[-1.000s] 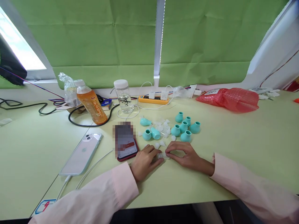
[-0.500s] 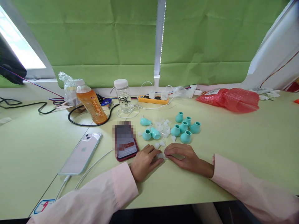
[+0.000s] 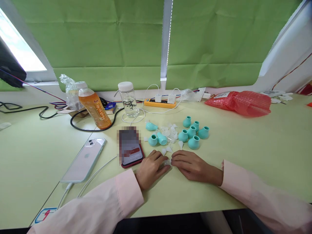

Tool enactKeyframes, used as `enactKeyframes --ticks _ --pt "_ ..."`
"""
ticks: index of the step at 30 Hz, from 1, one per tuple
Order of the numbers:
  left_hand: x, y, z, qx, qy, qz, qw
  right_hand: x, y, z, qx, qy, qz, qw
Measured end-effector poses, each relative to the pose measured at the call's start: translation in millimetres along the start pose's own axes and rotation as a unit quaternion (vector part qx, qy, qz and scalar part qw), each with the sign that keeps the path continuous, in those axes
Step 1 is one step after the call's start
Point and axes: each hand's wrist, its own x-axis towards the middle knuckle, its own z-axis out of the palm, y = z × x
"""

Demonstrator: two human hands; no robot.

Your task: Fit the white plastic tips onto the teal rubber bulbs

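Note:
Between my fingertips, low over the table, is a small translucent plastic piece (image 3: 167, 162). My left hand (image 3: 151, 169) pinches its left end between thumb and fingers. My right hand (image 3: 193, 165) has its fingers pressed together at the right end, hiding that part. Small white cone-shaped pieces (image 3: 169, 149) lie just beyond my fingertips. Behind them is a loose pile of clear and white plastic parts (image 3: 170, 133). Several turquoise bulb-shaped pieces with open necks (image 3: 193, 142) stand to the right of the pile. On its left, one upright turquoise piece (image 3: 153, 140) and two lying ones (image 3: 162, 138) sit close together.
Left of my hands lie a red-cased phone (image 3: 133, 156) and a pale phone (image 3: 84, 161) with a white cable. Farther back are an orange drink bottle (image 3: 95, 109), a clear water bottle (image 3: 129, 102), a yellow power strip (image 3: 159, 103) and a red plastic bag (image 3: 240, 102).
My right hand's thumb and fingers have drawn together, closing the gap between them. My left hand stays in place, and the turquoise pieces have not moved.

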Motion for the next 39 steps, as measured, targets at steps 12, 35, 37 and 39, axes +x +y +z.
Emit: enactKeyframes --ticks 12,35,37,39 --pt "0 -3 2.7 -0.07 0.037 0.005 0.997 0 -2 6 0.112 0.048 0.1 0.988" --pt "-1 1 0.9 0.018 0.023 0.002 1.0 -5 6 15 0.142 0.052 0.139 0.979" --pt "-2 0 2.2 0.038 0.027 0.005 0.999 -5 6 14 0.139 0.045 0.142 0.979" --pt "-2 0 3.4 0.042 0.029 0.009 0.999 -5 6 14 0.135 0.041 0.144 0.979"
